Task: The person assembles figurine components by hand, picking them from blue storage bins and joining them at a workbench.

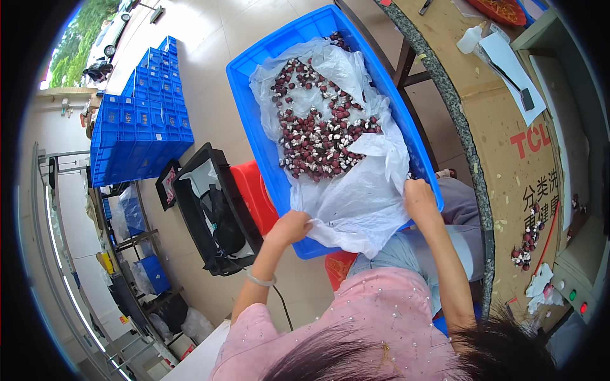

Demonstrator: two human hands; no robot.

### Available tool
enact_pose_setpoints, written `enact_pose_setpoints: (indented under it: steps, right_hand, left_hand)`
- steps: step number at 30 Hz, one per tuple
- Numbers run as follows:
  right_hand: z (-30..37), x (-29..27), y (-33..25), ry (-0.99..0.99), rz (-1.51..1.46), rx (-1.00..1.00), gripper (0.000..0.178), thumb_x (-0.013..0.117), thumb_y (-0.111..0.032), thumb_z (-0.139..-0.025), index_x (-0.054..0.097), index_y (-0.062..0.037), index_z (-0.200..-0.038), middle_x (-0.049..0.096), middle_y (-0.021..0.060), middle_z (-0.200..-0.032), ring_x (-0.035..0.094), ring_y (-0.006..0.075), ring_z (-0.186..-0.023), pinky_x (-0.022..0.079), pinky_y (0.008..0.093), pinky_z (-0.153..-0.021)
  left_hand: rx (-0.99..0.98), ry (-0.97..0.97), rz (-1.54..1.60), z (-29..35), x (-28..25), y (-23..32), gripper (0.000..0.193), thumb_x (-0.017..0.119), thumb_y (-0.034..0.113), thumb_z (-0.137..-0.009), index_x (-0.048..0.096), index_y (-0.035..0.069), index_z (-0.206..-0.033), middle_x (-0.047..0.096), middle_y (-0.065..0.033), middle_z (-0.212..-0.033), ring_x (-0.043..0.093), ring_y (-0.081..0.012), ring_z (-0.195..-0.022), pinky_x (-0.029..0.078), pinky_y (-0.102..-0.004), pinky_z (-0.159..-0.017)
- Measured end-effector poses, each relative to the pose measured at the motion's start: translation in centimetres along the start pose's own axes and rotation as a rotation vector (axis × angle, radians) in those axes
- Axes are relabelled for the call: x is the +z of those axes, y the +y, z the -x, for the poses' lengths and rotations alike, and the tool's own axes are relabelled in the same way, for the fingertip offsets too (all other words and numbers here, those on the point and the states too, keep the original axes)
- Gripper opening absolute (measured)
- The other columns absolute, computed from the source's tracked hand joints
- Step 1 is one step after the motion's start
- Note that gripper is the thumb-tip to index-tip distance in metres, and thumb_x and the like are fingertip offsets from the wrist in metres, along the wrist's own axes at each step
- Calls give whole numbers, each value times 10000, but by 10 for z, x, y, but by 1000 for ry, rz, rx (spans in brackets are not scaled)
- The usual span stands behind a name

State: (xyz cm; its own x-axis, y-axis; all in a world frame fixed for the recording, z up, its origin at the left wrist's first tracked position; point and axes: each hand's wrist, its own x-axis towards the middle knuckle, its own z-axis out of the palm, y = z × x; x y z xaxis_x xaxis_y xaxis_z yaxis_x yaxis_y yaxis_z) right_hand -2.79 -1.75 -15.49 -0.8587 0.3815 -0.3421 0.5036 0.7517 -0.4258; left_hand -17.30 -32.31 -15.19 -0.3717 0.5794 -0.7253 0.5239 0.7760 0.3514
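Item, left hand point(290, 227): fingers pinched closed on the near left edge of a plastic sheet point(337, 219). Item, right hand point(422, 198): fingers curled at the sheet's right edge, by the tub rim; fingertips hidden, so we cannot tell how firmly film is held.

Item, plastic sheet: thin, whitish, translucent, much creased; lines the blue tub point(255, 133), its near end gathered up between both hands. Item, pieces point(318, 143): many, small, rounded, dark red with white, heaped on the sheet towards the tub's middle, sparser at the far end.

Stage, in our judgement partway: the sheet is in the tub and most pieces we see rest on it; a far flap folds over some. Outstanding: the near end lies loose and rumpled, the main heap is uncovered, and a small cluster point(528, 241) of like pieces sits apart on the counter point(449, 95).

Tub: rectangular, smooth moulded plastic, long-sided. Counter, to the right: speckled stone-like edge, topped with flat brown cardboard point(508, 184).

Further out, to the left: red plastic stool point(253, 190), black open crate point(238, 204), ribbed blue crates point(143, 130) in stacks.
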Motion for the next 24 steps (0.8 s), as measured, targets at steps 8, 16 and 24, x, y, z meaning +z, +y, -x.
enact_pose_setpoints:
  steps: [8, 16, 24]
  right_hand:
    - [4, -16, -43, 318, 139, -66, 662, 576, 68, -708, 342, 101, -1326, 441, 271, -1280, 430, 399, -1222, 348, 449, -1039]
    - [-65, 29, -89, -106, 40, -429, 376, 539, -17, -766, 536, 38, -1138, 557, 212, -1187, 577, 355, -1082, 489, 402, -910]
    - [-66, 88, -3, -366, 67, -92, 164, 575, -100, -808, 672, 21, -752, 663, 223, -925, 641, 399, -845, 533, 445, -775]
  left_hand:
    - [-263, 275, -36, -16, -22, 67, 407, 546, 333, -853, 643, -52, -939, 567, -287, -992, 580, -456, -903, 487, -478, -813]
    - [-48, 1003, 279, -106, -41, 47, 405, 502, 228, -912, 491, -48, -1208, 494, -263, -1167, 491, -414, -1066, 392, -455, -940]
    - [-205, 1269, 338, -174, -11, 14, 562, 496, 202, -907, 308, -39, -1379, 321, -282, -1393, 267, -430, -1312, 200, -499, -1101]
